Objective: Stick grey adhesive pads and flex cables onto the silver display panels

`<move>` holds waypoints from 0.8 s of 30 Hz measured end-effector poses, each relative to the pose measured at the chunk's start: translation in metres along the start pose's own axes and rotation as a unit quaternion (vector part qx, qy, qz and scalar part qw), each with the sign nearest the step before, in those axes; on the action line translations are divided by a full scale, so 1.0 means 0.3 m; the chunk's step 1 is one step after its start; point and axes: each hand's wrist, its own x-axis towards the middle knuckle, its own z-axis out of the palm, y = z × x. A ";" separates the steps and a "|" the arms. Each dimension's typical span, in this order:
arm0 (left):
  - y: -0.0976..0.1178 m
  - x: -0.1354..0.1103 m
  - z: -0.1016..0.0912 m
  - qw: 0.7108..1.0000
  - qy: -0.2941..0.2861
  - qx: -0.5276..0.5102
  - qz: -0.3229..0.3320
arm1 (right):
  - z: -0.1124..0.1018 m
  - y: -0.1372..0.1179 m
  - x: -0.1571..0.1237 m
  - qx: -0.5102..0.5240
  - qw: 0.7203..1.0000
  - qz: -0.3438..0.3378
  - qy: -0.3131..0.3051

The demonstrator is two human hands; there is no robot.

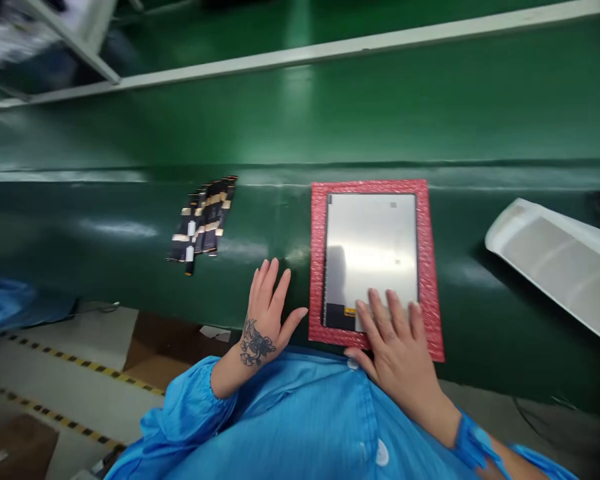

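Note:
A silver rectangular panel (370, 247) lies on a red bubble-wrap sheet (427, 267) on the green table (380, 120). My right hand (397, 340) rests flat on the panel's near edge, fingers stretched out and holding nothing. My left hand (267, 313), with a tattoo on its back, lies flat and open on the table just left of the red sheet, thumb pointing toward it. Both arms wear blue sleeves.
A fanned pile of several dark flex strips (205, 220) lies on the table to the left. A white plastic tray (555, 263) sits at the right edge. A metal rail (330, 50) runs across the far side. Cardboard (165, 343) and striped floor tape (80, 363) lie below left.

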 end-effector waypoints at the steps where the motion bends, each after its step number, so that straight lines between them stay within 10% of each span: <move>1: -0.028 0.004 -0.016 1.000 0.013 0.012 -0.010 | 0.003 0.005 0.001 0.001 1.000 -0.001 0.013; 6: -0.245 0.042 -0.114 0.990 0.088 0.078 -0.072 | 0.014 0.010 0.024 0.020 0.999 0.015 0.043; 12: -0.492 0.098 -0.229 0.935 0.087 0.140 -0.314 | 0.016 0.026 0.003 0.048 0.997 0.034 0.053; 18: -0.526 0.117 -0.243 0.878 0.056 -0.010 -0.476 | 0.003 0.057 -0.041 0.067 0.988 0.090 0.109; 24: -0.500 0.124 -0.286 0.858 0.083 -0.109 -0.495 | -0.036 0.063 -0.038 0.062 0.981 0.122 0.138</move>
